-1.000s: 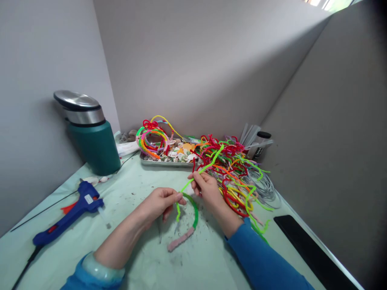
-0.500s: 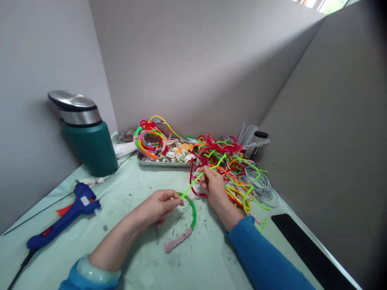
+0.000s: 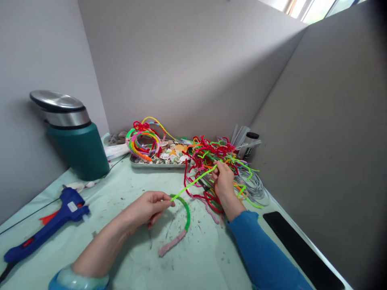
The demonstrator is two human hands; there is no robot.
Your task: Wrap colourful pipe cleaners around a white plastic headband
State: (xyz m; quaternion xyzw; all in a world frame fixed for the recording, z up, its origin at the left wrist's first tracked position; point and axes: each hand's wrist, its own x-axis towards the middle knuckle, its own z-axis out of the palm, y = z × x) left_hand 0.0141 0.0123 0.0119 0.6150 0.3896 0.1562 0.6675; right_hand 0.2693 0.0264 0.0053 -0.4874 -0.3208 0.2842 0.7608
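Note:
A bright lime-green pipe cleaner (image 3: 193, 182) stretches nearly straight between my two hands. My left hand (image 3: 155, 206) pinches its lower end, together with a curved wrapped piece (image 3: 188, 217) that is green above and pale pink at its loose end. That curved piece bends round to the right and down over the table. Up and to the right, my right hand (image 3: 223, 179) is closed on the other end of the lime-green pipe cleaner. Behind and beside the right hand lies a tangled heap of pipe cleaners (image 3: 216, 147) in red, green, orange and other colours.
A metal tray (image 3: 160, 165) of shells and chips holds wrapped coloured rings (image 3: 143, 143) at the back. On the left are a green bottle (image 3: 74, 153) and a blue glue gun (image 3: 57, 217). Grey wire (image 3: 256, 185), a black-lidded jar (image 3: 249, 147) and a flat black object (image 3: 302, 249) lie right.
My right hand has moved away from the left, along the lime-green pipe cleaner, so a longer straight stretch shows between them. The view has shifted slightly right.

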